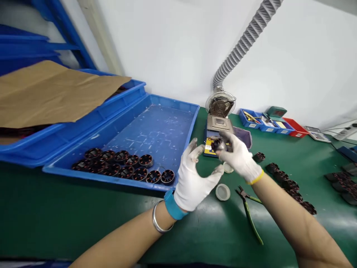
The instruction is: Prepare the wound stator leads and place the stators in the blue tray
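While the white-gloved right hand point(238, 156) pinched a small dark round part point(216, 145) between thumb and fingers, the white-gloved left hand point(192, 180) stood just left of it, fingers and thumb spread apart — gripping nothing. The pinched part was held up over the green bench point(212, 230), too blurred for detail.

Judging by how things lay, the work was partway along: about a dozen black ring-shaped parts point(140, 174) stood in two rough rows at the near left of a large blue plastic tray point(164, 130), while a slanting row of similar dark round parts point(290, 185) stood on the bench to the right. Whether those were finished could not be told.

Farther left, a second blue tray point(122, 102) lay under a sheet of brown paper point(55, 93) — dark, reddish things showed beneath its edge. At the far right, three small blue bins point(252, 125) held hand tools and a yellowish block, beside a red plastic bin point(297, 129). A shallow white round cup point(222, 192) sat near the left hand, left of green-handled cutters point(247, 210).
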A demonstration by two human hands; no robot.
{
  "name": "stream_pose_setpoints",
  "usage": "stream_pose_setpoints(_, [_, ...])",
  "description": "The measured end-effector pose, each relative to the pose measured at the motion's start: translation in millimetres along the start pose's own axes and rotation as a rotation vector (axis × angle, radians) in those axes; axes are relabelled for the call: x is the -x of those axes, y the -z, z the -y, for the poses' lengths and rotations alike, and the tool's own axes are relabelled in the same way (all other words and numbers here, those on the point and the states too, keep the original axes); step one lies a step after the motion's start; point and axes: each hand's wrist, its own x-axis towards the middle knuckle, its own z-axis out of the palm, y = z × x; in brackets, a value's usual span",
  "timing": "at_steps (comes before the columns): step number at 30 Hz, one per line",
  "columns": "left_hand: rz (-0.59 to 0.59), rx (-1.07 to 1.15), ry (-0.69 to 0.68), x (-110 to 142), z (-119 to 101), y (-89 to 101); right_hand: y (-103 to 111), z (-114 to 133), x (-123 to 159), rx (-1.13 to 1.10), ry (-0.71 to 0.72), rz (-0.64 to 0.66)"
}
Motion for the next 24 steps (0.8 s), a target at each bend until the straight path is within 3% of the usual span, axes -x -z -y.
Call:
stream_pose_setpoints(2, [0.089,-0.083,0.065,-11,-3,9.5,-12,2,29,0.005,0.039,-0.039])
stream_pose_setpoints(5, [0.22,-0.169,0.026,-18,-6,19.6,-23,4,56,0.166,0.073,-0.165])
stream_pose_setpoints(9, [0.271,-0.256,-0.111,-16,-12,26.6,-33,-2,59,0.249,0.206,-0.202])
stream_pose_setpoints(14, [0.485,-0.395,-0.137,-27,-10,33.8,-34,0,57,0.302,0.227,-0.104])
stream_pose_setpoints(16, [0.542,-0.438,-0.109,-42,6,42.0,-24,6,63,0.336,0.21,-0.088])
stream_pose_setpoints(19, [0.621,-0.523,-0.001,-65,46,61.2,0,7,81,0.401,0.201,-0.091])
stream_pose_setpoints(24, [0.746,-0.648,0.188,-86,110,95.0,36,-24,119,0.493,0.185,-0.084])
